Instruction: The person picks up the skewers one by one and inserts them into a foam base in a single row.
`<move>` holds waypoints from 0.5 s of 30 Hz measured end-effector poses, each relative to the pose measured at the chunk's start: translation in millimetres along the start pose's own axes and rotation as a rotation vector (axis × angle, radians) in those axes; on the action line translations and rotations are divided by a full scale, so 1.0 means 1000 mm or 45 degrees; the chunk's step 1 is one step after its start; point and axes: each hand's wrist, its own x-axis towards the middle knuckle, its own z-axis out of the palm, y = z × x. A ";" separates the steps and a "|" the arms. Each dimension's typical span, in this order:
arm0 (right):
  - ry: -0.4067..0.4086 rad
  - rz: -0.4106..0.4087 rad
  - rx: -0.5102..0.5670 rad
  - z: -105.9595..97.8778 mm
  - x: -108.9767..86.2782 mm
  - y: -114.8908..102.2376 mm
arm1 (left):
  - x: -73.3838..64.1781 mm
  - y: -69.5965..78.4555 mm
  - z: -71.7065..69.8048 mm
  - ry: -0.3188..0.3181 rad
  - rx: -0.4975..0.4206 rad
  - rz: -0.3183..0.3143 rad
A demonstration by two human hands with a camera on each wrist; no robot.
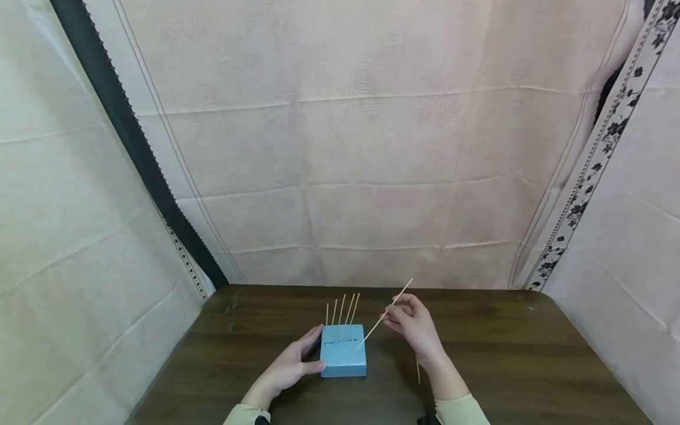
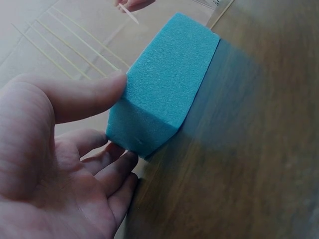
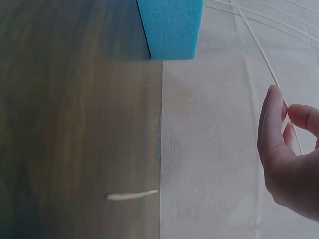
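A light blue foam block (image 1: 343, 361) stands on the table with several thin wooden skewers (image 1: 340, 311) upright in a row along its far part. My left hand (image 1: 289, 367) holds the block by its left side, thumb at the near corner and fingers toward the back; the left wrist view shows the thumb and curled fingertips against the foam (image 2: 169, 64). Between thumb and fingers, my right hand (image 1: 417, 327) pinches another skewer (image 1: 388, 311), slanted down to the left. Its lower tip overlaps the block's top right part in the head view.
One more skewer (image 1: 417, 369) lies on the dark wooden table (image 1: 494, 354), partly hidden by the right wrist. Pale cloth (image 1: 372, 147) hangs behind the table's far edge and along both sides.
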 end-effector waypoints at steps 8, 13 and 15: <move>0.046 -0.080 -0.037 0.015 0.002 -0.002 | 0.000 -0.001 -0.001 0.004 0.013 0.005; 0.073 -0.112 -0.040 0.023 0.000 -0.004 | -0.001 0.000 0.000 0.012 0.023 -0.004; 0.081 -0.126 -0.050 0.026 -0.001 -0.004 | -0.001 0.000 0.000 0.014 0.024 -0.006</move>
